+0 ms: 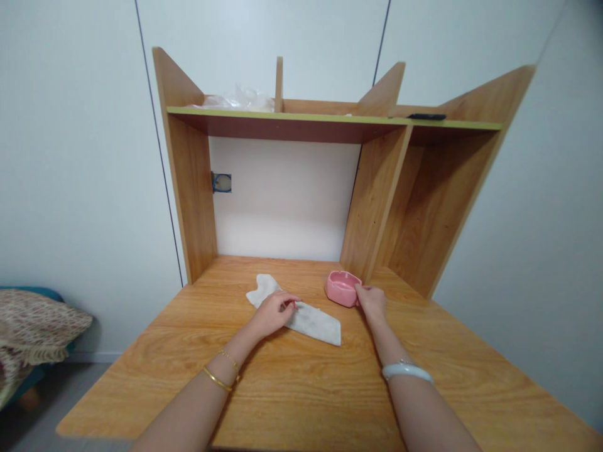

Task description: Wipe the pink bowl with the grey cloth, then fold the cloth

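Observation:
A light grey cloth lies lengthwise across the wooden desk, its far left end crumpled. My left hand rests over the middle of it, thumb and fingertips closed together on the fabric. To the right of the cloth stands a pink ashtray with an angular outline and notches in its rim. My right hand grips the ashtray's right side between thumb and fingers. The ashtray sits close to the desk top; whether its base touches the wood I cannot tell.
The desk top has a wooden hutch around its back. On the hutch's upper shelf lie a clear plastic bag and a flat black object. An open wall socket box shows at the back. A patterned throw hangs at far left.

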`<state>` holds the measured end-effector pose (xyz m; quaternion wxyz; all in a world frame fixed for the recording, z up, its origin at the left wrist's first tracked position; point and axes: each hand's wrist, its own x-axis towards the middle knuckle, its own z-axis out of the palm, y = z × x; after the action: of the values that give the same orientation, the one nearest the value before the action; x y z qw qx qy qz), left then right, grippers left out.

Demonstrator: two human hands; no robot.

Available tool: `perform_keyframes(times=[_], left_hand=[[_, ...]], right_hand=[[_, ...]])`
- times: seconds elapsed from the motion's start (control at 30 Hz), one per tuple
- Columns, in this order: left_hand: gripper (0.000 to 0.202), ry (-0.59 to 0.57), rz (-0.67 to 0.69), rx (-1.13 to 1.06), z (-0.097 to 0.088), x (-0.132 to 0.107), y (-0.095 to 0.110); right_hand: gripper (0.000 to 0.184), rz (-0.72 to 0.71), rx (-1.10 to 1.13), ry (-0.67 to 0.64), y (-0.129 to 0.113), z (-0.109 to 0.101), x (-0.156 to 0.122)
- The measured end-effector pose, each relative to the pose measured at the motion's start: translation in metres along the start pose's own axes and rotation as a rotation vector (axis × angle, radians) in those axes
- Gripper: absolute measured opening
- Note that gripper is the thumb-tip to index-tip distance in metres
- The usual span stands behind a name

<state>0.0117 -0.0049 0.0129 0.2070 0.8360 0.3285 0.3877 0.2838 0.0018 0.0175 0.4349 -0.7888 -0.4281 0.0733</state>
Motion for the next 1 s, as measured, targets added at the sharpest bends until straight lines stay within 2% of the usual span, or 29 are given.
perform_keyframes(times=[0.7, 1.0], left_hand=[[0.028, 0.011, -0.029, 0.009, -0.0023, -0.0002, 0.0027], [0.025, 0.047, -0.017, 0.008, -0.0026, 0.0005, 0.0017]], right_hand=[[0.034, -0.017, -0.073, 0.071, 0.0085, 0.0037, 0.0082], [0.043, 0.025, -0.064, 0.071, 0.0035, -0.0025, 0.0039]])
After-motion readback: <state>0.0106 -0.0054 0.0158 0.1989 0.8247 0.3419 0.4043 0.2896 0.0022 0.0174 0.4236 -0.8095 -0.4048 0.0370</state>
